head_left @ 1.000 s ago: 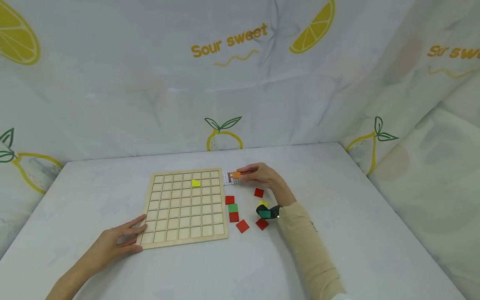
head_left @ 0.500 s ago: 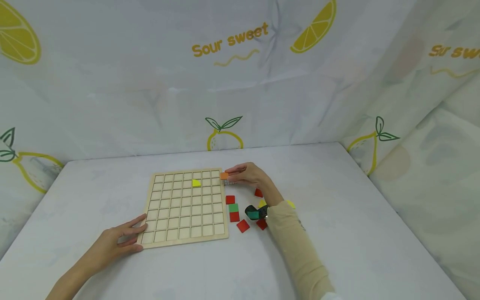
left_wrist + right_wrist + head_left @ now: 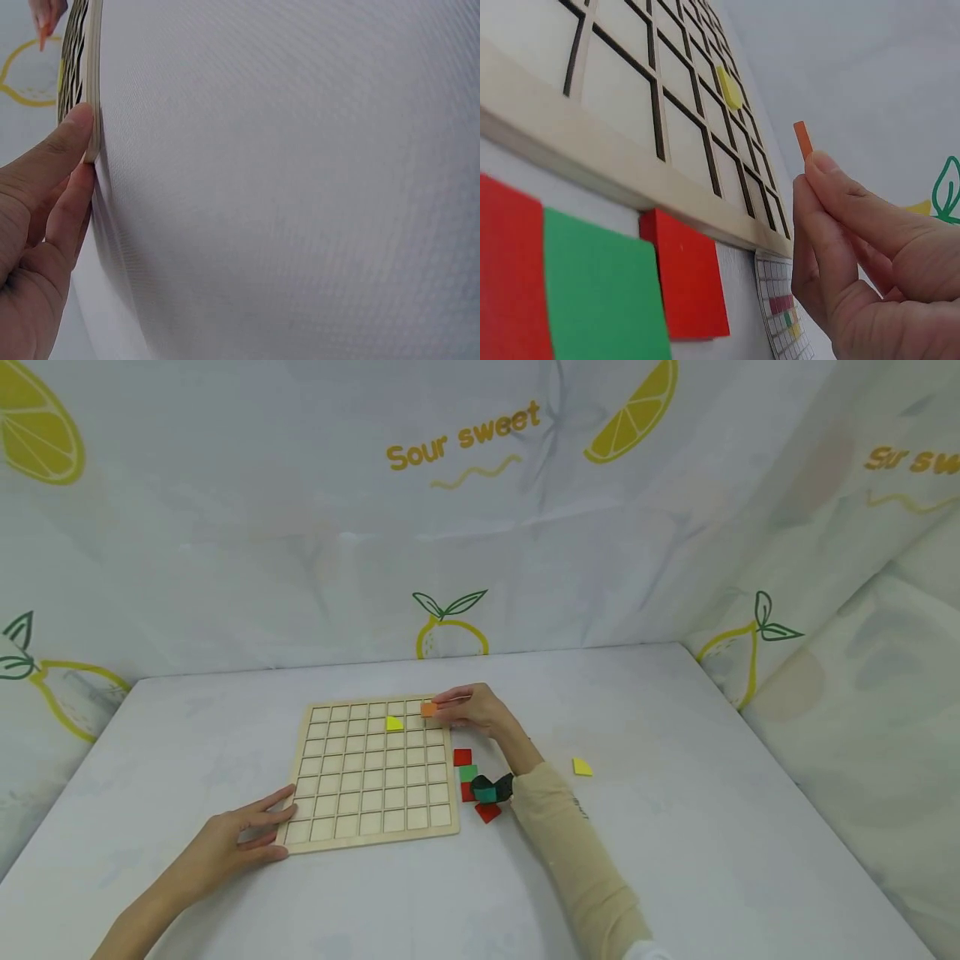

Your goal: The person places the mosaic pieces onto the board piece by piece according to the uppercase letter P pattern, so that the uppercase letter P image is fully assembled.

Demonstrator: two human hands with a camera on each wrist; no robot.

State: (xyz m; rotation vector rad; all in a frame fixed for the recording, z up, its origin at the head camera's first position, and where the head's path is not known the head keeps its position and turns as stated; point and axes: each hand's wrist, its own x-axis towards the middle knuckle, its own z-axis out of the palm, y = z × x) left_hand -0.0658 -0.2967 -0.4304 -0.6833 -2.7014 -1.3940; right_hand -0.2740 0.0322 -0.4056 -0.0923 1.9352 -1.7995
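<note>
As the right hand (image 3: pixel 474 708) pinches the orange tile (image 3: pixel 428 710) above the wooden board's (image 3: pixel 367 837) upper right cells, we see only one yellow piece (image 3: pixel 394 724) lying on that grid, so we judge the work barely begun. The left hand (image 3: pixel 225 845) grips the board's lower left corner. Red tiles (image 3: pixel 462 757), a green tile (image 3: pixel 468 773) and a loose yellow wedge (image 3: pixel 582 767) are left, right of centre. Lower right in the right wrist view, we find a gridded card (image 3: pixel 783 305) with a small coloured pattern. "Sour sweet" reads upper centre on the backdrop (image 3: pixel 300 568); the sleeve print (image 3: pixel 580 809) is too small to read.
</note>
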